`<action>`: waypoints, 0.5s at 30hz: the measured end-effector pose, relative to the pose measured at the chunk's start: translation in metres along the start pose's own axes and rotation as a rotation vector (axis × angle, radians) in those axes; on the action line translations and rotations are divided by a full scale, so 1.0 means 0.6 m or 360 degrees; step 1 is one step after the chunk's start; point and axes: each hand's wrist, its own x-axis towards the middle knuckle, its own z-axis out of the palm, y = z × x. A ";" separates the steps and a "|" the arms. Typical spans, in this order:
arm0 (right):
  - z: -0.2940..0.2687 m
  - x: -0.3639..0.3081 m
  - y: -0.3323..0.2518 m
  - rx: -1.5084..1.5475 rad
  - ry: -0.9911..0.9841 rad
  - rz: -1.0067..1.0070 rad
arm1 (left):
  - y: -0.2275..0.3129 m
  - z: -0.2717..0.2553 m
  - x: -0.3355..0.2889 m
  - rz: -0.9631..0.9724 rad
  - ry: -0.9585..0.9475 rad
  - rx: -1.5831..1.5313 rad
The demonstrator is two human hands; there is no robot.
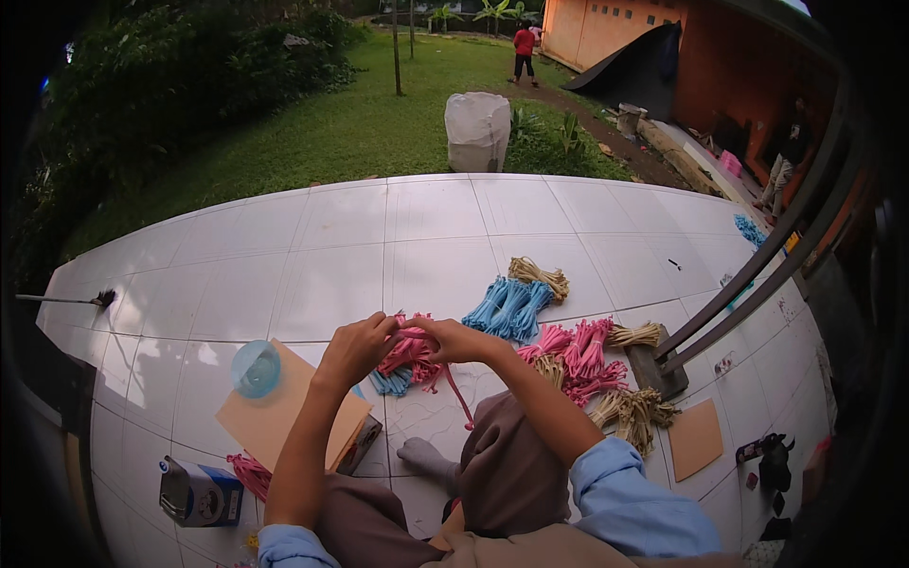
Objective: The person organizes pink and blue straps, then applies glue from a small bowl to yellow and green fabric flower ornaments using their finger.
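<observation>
My left hand point(358, 348) and my right hand point(453, 342) meet in front of me, fingers pinched close together on pink cords point(413, 352). One pink strand point(459, 398) dangles below my right hand and ends in a small knot. Exactly where the fingertips grip is partly hidden. Just under the pink cords lie some light blue cords point(390, 381). Beyond and to the right are tied blue cord bundles point(511, 308) with a beige bundle point(540, 275) behind them. Right of my right forearm sit pink bundles point(587, 350) and more beige bundles point(634, 415).
A translucent blue bowl point(256, 369) rests on a tan board point(308, 407) at left, near a blue-and-white tin point(201, 494). A dark post point(748, 265) stands at right on a block. A white sack point(477, 133) stands past the tiled floor's edge point(341, 182); a person point(524, 52) is far off.
</observation>
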 end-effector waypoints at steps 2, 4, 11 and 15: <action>0.001 -0.006 0.015 0.0067 0.0042 -0.0046 | -0.003 0.004 0.000 0.0038 -0.0018 -0.0026; 0.002 -0.008 0.030 0.0131 0.0053 -0.0064 | 0.001 -0.004 -0.008 -0.0332 -0.0303 -0.0170; 0.048 0.005 -0.014 0.0516 0.0195 -0.0413 | -0.040 -0.028 -0.100 -0.0578 -0.0270 -0.0505; 0.063 0.046 -0.021 0.0592 0.0104 -0.0453 | -0.021 -0.071 -0.133 -0.0557 -0.0144 -0.0511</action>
